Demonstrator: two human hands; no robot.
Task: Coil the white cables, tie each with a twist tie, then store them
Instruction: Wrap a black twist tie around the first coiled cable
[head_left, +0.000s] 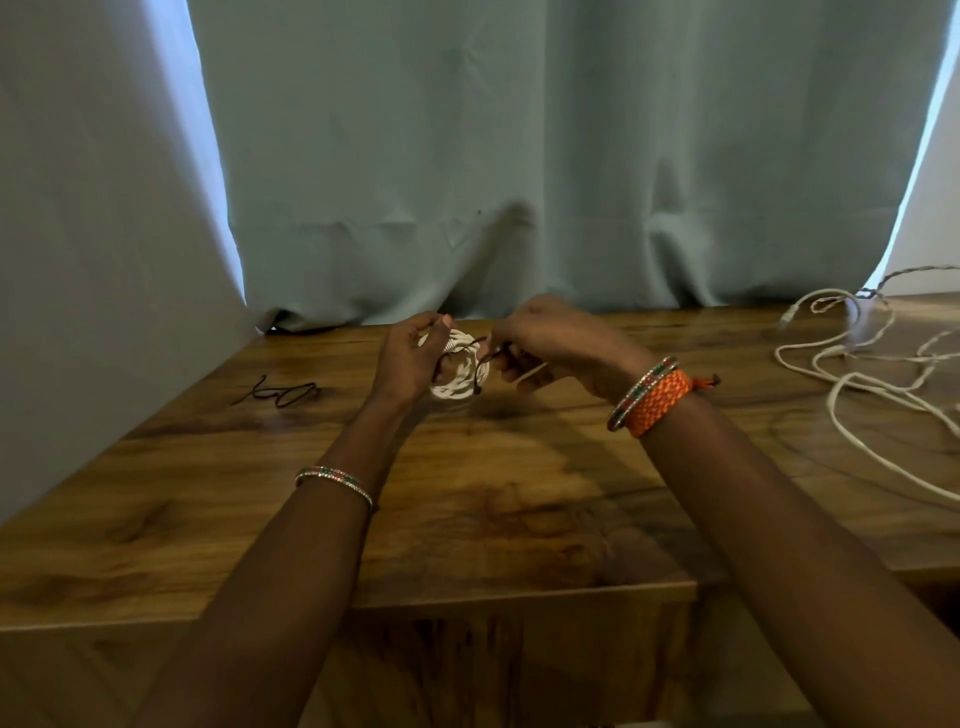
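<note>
A small coil of white cable (459, 375) is held above the wooden table (493, 499), near its far middle. My left hand (410, 358) grips the coil's left side with fingers curled round it. A dark twist tie (480, 358) runs across the coil, and my right hand (550, 345) pinches its end at the coil's right side. A short white end of cable sticks out under my right hand's fingers.
More dark twist ties (283, 393) lie on the table at the left. Loose white cables (872, 364) sprawl over the table's right side. A pale blue curtain (519, 156) hangs behind the table, and a wall stands at the left.
</note>
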